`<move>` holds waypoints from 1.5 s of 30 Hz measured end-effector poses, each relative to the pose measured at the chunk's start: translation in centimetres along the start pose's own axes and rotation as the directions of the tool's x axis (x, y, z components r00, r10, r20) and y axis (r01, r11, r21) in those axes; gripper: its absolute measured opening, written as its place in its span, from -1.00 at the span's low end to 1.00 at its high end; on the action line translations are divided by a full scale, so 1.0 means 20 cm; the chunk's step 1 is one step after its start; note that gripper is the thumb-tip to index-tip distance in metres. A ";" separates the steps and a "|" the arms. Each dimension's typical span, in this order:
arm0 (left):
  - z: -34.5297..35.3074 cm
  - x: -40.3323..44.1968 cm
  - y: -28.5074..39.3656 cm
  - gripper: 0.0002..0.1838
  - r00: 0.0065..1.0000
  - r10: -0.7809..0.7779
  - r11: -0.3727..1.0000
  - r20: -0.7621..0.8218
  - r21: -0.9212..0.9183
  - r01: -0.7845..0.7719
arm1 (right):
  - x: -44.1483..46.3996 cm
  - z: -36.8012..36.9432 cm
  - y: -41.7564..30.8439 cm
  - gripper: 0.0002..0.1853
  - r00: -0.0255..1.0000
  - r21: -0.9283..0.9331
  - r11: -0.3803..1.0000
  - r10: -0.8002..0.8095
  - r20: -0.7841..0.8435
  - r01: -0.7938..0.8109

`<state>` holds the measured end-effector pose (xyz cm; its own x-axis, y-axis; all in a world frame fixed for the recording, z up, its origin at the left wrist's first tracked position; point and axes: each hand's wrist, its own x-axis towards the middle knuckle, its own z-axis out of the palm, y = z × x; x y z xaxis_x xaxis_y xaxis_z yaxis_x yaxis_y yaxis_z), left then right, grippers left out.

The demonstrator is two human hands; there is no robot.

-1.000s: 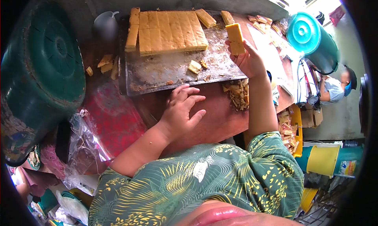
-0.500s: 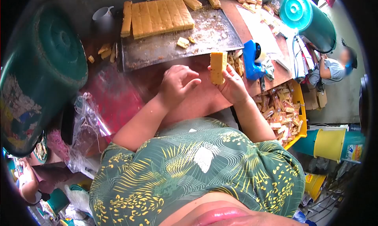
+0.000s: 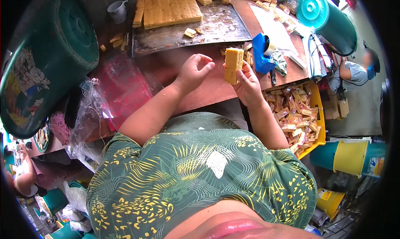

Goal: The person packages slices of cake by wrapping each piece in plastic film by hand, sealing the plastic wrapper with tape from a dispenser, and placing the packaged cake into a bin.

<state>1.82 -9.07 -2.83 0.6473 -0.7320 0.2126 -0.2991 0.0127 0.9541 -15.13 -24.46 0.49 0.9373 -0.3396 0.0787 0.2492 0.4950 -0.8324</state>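
The right hand pinches a cake bar above the worktop, its long axis running roughly twelve to six o'clock. At its nine o'clock, the left hand is empty, fingers curled, thumb near the fingertips. The tray lies toward eleven.

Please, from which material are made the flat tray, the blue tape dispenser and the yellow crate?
Tray: probably metal, dull and worn; it has dark, baked-looking stains and a thin edge.
Tape dispenser: likely plastic, smooth, in one even, bright blue.
Crate: looks like plastic, coloured evenly yellow; the finish is hard to judge.
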 end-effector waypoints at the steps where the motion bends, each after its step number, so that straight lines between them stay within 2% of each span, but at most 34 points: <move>1: 0.02 -0.01 0.04 -0.67 0.998 0.050 0.998 0.033 0.047 -0.051 | -0.01 -0.01 0.00 -0.44 1.000 0.005 1.000 0.002 0.006 -0.002; 3: 0.07 -0.04 0.12 -0.65 0.985 0.140 0.980 0.104 0.131 -0.153 | -0.05 -0.03 0.02 -0.45 1.000 0.014 1.000 0.011 0.018 -0.011; 6: 0.09 -0.03 0.15 -0.55 0.988 0.084 0.991 0.130 0.097 -0.097 | -0.07 -0.05 0.03 -0.44 1.000 -0.026 1.000 0.008 0.013 -0.008; 8: 0.09 -0.01 0.03 -0.53 0.996 0.050 0.997 0.070 0.060 -0.054 | -0.09 -0.05 0.01 -0.44 1.000 -0.006 1.000 -0.002 0.012 0.002; 12: 0.09 -0.03 0.02 -0.48 1.000 0.007 0.999 -0.013 -0.040 -0.007 | -0.11 -0.08 -0.01 -0.44 0.999 -0.022 0.999 -0.036 -0.003 0.036; 13: 0.10 -0.06 0.04 -0.32 0.998 0.026 0.998 0.064 -0.061 -0.022 | -0.11 -0.08 0.00 -0.44 0.999 0.003 0.999 -0.036 -0.013 0.036; 16: 0.16 -0.15 0.13 -0.12 0.956 0.282 0.948 0.076 0.129 -0.290 | -0.11 -0.05 0.03 -0.44 0.999 0.069 0.997 -0.038 -0.024 0.040; 17: 0.17 -0.16 0.15 0.03 0.963 0.234 0.942 0.132 0.214 -0.258 | -0.11 -0.05 0.05 -0.44 0.999 0.086 0.995 -0.044 -0.014 0.045; 20: 0.16 -0.14 0.04 -0.03 0.993 0.105 0.938 0.063 0.324 -0.120 | -0.10 -0.02 0.05 -0.46 0.996 0.061 0.994 -0.090 -0.019 0.091; 21: 0.12 -0.12 0.03 -0.12 0.991 0.132 0.940 0.019 0.314 -0.131 | -0.09 -0.02 0.04 -0.47 0.992 0.049 0.992 -0.116 -0.042 0.118; 24: 0.07 -0.11 0.05 -0.18 0.999 0.002 0.968 -0.047 0.252 0.010 | -0.08 -0.04 0.02 -0.52 0.983 0.014 0.988 -0.154 -0.100 0.157; 26: 0.08 -0.12 0.06 -0.13 0.965 0.260 0.881 0.018 0.404 -0.245 | -0.08 -0.06 0.02 -0.51 0.981 0.005 0.990 -0.140 -0.136 0.142; 28: 0.14 -0.18 0.18 -0.06 0.868 0.474 0.742 0.147 0.464 -0.484 | -0.08 -0.05 0.04 -0.51 0.985 0.067 0.990 -0.111 -0.135 0.121; 31: 0.25 -0.23 0.21 0.00 0.848 0.386 0.683 0.363 0.506 -0.527 | -0.11 0.05 0.03 -0.50 0.986 0.136 0.988 -0.047 -0.158 0.069; 32: 0.24 -0.22 0.18 0.00 0.895 0.261 0.720 0.360 0.545 -0.430 | -0.12 0.09 0.02 -0.49 0.986 0.154 0.987 -0.023 -0.167 0.049; 33: 0.24 -0.17 0.13 0.00 0.927 0.133 0.744 0.352 0.583 -0.328 | -0.11 0.10 0.04 -0.47 0.983 0.108 0.990 -0.073 -0.169 0.092; 35: 0.18 -0.10 0.09 0.03 0.951 -0.117 0.788 0.287 0.610 -0.087 | -0.11 0.06 0.05 -0.48 0.983 0.072 0.989 -0.115 -0.142 0.126; 38: 0.13 -0.14 0.10 0.02 0.976 0.114 0.807 0.187 0.555 -0.201 | -0.11 0.03 0.05 -0.49 0.987 0.059 0.993 -0.090 -0.133 0.099; 39: 0.14 -0.16 0.13 0.03 0.936 0.262 0.775 0.234 0.527 -0.348 | -0.12 0.06 0.05 -0.49 0.991 0.078 0.995 -0.051 -0.123 0.061; 42: 0.15 -0.21 0.16 0.01 0.870 0.115 0.634 0.480 0.639 -0.436 | -0.12 0.14 0.07 -0.49 0.991 0.065 0.998 0.019 -0.135 -0.011; 43: 0.14 -0.20 0.13 -0.06 0.927 0.120 0.737 0.356 0.593 -0.324 | -0.11 0.12 0.10 -0.49 0.993 0.071 0.997 0.016 -0.119 -0.007; 45: 0.02 -0.19 0.09 -0.19 0.981 0.019 0.772 0.193 0.621 -0.137 | -0.09 0.11 0.13 -0.50 0.995 0.051 0.997 -0.046 -0.092 0.051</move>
<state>-1.31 -6.54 -2.05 0.4942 -0.8492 0.1861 -0.7548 -0.3129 0.5766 -15.60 -20.91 -0.66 0.8986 -0.4338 0.0663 0.3086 0.5174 -0.7982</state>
